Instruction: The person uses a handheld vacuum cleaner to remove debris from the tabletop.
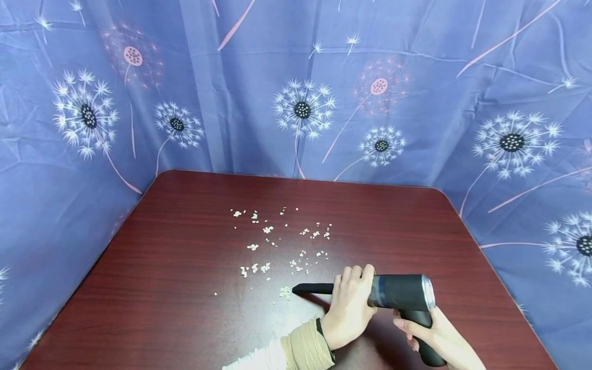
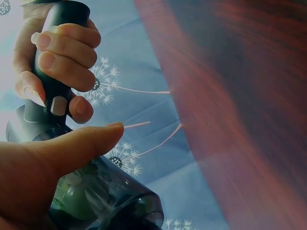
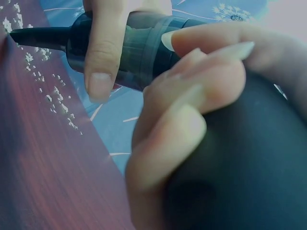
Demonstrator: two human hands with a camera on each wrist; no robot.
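Observation:
A black handheld vacuum cleaner (image 1: 401, 292) lies roughly level just above the table, its narrow nozzle (image 1: 314, 288) pointing left. The nozzle's tip is beside a small clump of white crumbs (image 1: 285, 293). My left hand (image 1: 350, 303) grips the front of the barrel, around the see-through dust cup (image 2: 79, 196). Around the handle (image 2: 53, 76) curl the fingers of my right hand (image 1: 439, 336), its thumb near a grey button (image 2: 59, 106). In the right wrist view, the left hand (image 3: 106, 52) wraps over the cup. Something pale green shows inside the cup.
More white crumbs (image 1: 265, 267) lie scattered in loose patches across the middle of the dark red wooden table (image 1: 185, 308). A blue curtain (image 1: 250, 103) with dandelion prints hangs behind the table and along both sides.

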